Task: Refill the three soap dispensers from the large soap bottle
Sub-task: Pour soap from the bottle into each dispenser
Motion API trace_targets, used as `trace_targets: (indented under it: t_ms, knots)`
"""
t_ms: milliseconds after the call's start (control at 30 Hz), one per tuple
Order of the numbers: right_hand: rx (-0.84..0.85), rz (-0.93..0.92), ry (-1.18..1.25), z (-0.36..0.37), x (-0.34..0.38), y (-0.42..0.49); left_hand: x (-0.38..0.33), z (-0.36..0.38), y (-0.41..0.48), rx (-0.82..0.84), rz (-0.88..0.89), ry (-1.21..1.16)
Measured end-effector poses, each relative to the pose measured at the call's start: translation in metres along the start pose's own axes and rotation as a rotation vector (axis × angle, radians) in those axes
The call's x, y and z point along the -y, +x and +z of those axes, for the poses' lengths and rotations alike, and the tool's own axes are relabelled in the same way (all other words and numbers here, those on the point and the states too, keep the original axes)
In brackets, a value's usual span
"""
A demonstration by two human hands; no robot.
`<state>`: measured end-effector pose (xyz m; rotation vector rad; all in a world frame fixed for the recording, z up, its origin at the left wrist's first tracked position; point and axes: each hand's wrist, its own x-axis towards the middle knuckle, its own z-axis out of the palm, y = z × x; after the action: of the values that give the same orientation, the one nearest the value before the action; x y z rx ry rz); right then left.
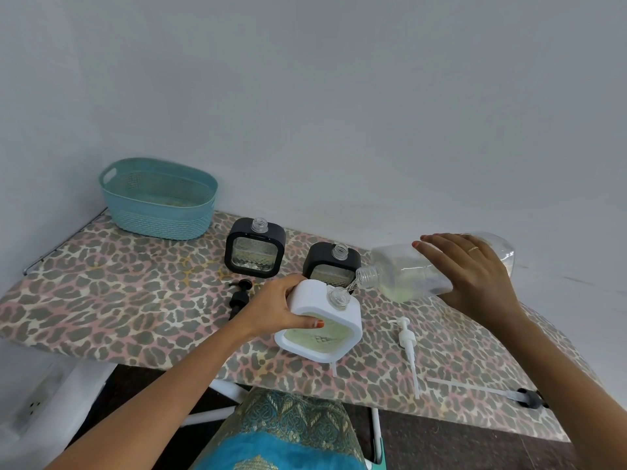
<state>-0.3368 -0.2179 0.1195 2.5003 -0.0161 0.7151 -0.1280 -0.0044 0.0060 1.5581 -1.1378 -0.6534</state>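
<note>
My left hand gripped the tilted white dispenser. My right hand held the large soap bottle, tipped just right of it, mouth above its neck. I judged any wobble could send soap past that narrow neck.

I see a plain pale grey wall filling the upper half of the view. It meets a second wall in a corner at the left. Lighting is even and diffuse, with soft shadows only. The work surface is an ironing board with a leopard-print cover, set against the wall. White legs show beneath it. The floor is dark.
</note>
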Motion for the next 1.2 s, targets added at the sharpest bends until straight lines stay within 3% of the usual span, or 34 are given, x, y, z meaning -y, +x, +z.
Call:
trace_targets:
  t_ms: [1200]
  knots:
    - [-0.011,-0.077,-0.044,-0.0087,-0.0035,0.0051,-0.0038,0.0039,-0.0002,0.0,0.013,-0.013]
